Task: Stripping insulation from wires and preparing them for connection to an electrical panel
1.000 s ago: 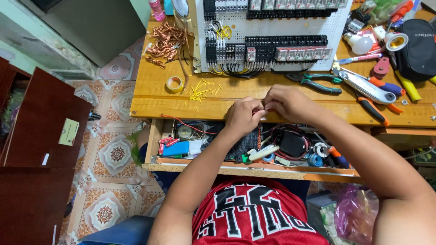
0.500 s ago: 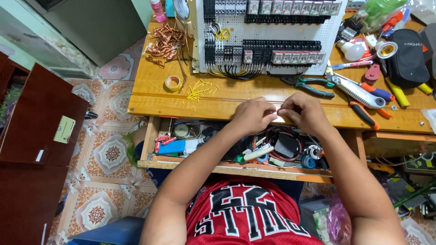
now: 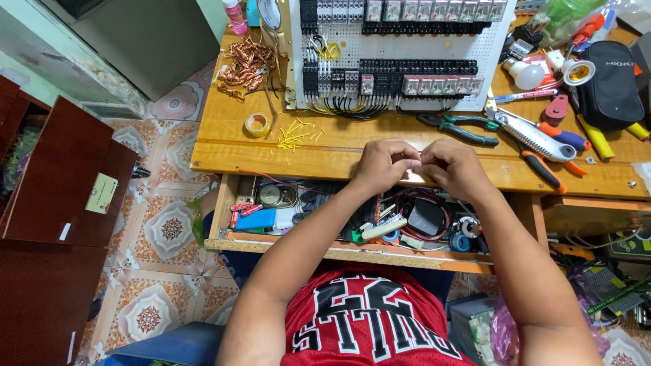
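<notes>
Something small, too tiny to identify, sits pinched between the fingertips of the left hand (image 3: 383, 163) and right hand (image 3: 456, 166), which meet over the wooden bench (image 3: 224, 146) edge; green-handled pliers (image 3: 461, 129) lie just beyond the fingers, the open drawer (image 3: 285, 203) beneath

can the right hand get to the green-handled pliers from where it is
Probably yes. The right hand is at the bench edge, and the pliers lie just beyond it on bare wood with nothing between. But its fingers are pinched together with the left hand, seemingly on something small, which it would have to release.
</notes>
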